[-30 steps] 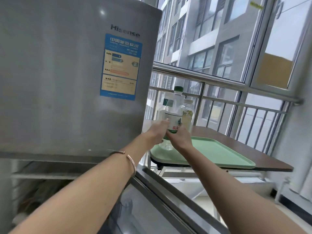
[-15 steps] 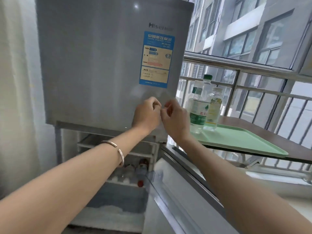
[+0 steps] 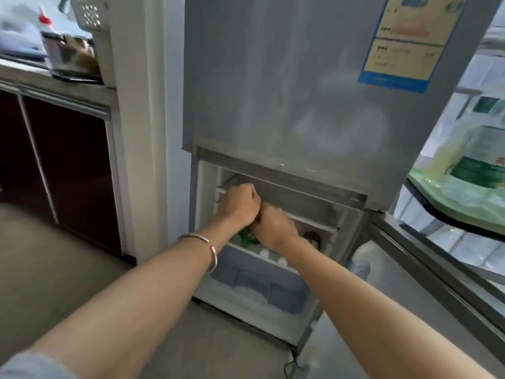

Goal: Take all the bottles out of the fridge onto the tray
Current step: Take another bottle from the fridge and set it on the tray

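Both hands (image 3: pixel 257 214) above green bottle (image 3: pixel 247 237).

A smooth beige-grey floor (image 3: pixel 54 269) spreads across the lower left. Above it stands a cabinet with dark maroon sliding doors in pale metal frames (image 3: pixel 62 165), topped by a grey countertop (image 3: pixel 41 77) carrying blurred containers. A white painted door post (image 3: pixel 142 132) rises beside it. Bright daylight comes through window glass at the right edge (image 3: pixel 489 67).
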Action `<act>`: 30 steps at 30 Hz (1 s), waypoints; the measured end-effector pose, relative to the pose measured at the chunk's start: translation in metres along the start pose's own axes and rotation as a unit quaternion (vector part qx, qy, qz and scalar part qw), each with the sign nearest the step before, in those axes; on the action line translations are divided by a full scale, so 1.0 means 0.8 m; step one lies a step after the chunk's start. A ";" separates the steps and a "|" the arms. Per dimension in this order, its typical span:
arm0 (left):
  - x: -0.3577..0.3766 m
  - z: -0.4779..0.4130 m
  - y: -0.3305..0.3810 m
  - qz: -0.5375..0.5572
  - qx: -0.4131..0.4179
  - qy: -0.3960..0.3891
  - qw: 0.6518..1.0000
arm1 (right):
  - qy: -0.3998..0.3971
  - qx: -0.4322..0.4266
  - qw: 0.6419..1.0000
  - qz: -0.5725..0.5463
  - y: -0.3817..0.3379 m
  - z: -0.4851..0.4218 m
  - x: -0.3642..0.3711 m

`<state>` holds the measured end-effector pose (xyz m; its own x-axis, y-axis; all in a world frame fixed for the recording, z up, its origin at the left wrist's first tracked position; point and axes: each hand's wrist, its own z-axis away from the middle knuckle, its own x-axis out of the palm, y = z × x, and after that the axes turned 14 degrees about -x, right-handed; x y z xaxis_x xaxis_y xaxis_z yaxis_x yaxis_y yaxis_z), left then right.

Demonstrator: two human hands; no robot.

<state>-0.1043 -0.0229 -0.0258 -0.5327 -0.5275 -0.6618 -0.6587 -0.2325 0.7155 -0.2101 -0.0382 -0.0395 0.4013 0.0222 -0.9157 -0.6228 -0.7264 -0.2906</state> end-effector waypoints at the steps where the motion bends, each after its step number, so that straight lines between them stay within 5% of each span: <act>1: 0.010 -0.007 -0.016 -0.001 -0.012 -0.006 1.000 | -0.028 0.002 1.000 -0.007 0.005 -0.010 0.021; 8: 0.079 -0.058 -0.122 -0.006 -0.095 -0.050 0.994 | -0.134 0.043 0.990 0.003 0.061 -0.080 0.155; 16: 0.124 -0.110 -0.203 -0.006 -0.146 -0.072 0.987 | -0.138 0.026 0.990 0.032 0.107 -0.155 0.243; 23: 0.120 -0.124 -0.216 -0.017 -0.164 -0.070 0.984 | -0.030 -0.049 0.986 0.155 0.103 -0.136 0.231; 30: 0.062 -0.085 -0.137 -0.007 -0.115 -0.123 0.986 | 0.021 -0.110 0.976 0.186 0.050 -0.092 0.117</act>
<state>-0.0225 -0.0796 -0.1217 -0.6552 -0.3159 -0.6862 -0.5439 -0.4331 0.7187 -0.1475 -0.1157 -0.1165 0.2045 -0.2952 -0.9333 -0.5732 -0.8090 0.1303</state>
